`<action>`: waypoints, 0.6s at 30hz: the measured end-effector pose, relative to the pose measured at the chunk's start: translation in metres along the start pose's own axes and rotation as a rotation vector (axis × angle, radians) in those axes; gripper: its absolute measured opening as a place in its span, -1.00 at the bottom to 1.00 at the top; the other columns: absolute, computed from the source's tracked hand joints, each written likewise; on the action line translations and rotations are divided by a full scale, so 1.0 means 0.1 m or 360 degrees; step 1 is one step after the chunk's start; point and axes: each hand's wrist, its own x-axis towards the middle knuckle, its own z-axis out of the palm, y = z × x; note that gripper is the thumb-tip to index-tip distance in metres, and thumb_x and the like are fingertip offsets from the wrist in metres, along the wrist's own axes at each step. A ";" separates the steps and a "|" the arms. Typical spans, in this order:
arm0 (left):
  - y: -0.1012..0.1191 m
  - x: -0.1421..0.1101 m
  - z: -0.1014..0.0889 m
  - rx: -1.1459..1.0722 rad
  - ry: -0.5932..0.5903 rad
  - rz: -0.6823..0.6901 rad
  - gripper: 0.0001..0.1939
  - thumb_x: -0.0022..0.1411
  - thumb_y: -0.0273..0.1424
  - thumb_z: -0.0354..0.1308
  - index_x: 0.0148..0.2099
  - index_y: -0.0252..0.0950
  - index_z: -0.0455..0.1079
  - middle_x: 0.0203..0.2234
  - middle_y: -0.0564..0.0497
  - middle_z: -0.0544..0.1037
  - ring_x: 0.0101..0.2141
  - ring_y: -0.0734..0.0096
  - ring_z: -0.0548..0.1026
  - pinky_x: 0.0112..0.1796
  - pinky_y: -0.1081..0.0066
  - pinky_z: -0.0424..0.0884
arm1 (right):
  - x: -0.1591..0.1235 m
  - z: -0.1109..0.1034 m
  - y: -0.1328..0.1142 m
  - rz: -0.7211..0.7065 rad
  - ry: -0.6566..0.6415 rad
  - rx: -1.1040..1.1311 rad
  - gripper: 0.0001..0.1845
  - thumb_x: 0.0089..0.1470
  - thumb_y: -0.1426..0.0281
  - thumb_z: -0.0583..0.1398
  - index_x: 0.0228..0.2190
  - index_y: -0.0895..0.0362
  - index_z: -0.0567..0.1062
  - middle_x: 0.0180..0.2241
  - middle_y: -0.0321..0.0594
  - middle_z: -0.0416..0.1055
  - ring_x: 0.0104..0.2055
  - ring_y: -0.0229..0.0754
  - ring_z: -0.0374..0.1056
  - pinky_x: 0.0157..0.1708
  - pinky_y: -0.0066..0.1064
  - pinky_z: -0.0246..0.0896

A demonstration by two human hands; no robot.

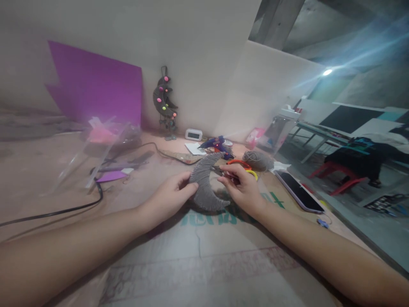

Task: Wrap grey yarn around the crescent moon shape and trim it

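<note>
My left hand is closed on the outer edge of a crescent moon wrapped in grey yarn, thumb on its front face. The crescent is upright above the table, its hollow side facing right. Across that hollow, my right hand has thumb and fingers pinched together by the inner edge. Something small and dark shows at its fingertips, too unclear to name. Behind the right hand lie scissors with orange and yellow handles, partly hidden. A ball of grey yarn sits just beyond them.
A blue glue gun lies behind the crescent, near a small white clock. A decorated moon hanging and a purple sheet are at the wall. A phone lies right; a black cable runs left.
</note>
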 end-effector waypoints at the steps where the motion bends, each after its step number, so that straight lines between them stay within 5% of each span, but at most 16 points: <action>1: 0.00 0.00 0.00 -0.0010 -0.0003 0.0000 -0.69 0.20 -0.40 0.05 -0.05 -0.34 0.48 -0.30 0.03 0.57 -0.28 0.36 0.47 -0.19 0.43 0.39 | 0.00 0.00 0.00 0.0001 0.0005 0.0011 -0.81 0.14 0.34 0.24 -0.17 0.07 0.46 -0.32 -0.23 0.50 -0.37 -0.24 0.42 -0.37 -0.40 0.34; 18: 0.00 0.02 -0.01 -0.0080 -0.0023 -0.0097 -0.81 0.19 -0.29 0.12 -0.28 -0.32 0.40 -0.52 0.12 0.39 -0.50 0.47 0.31 -0.46 0.49 0.23 | -0.01 -0.01 -0.05 -0.0113 -0.0124 -0.0017 -0.82 0.15 0.38 0.23 -0.16 0.06 0.51 -0.32 -0.22 0.56 -0.38 -0.22 0.46 -0.38 -0.41 0.37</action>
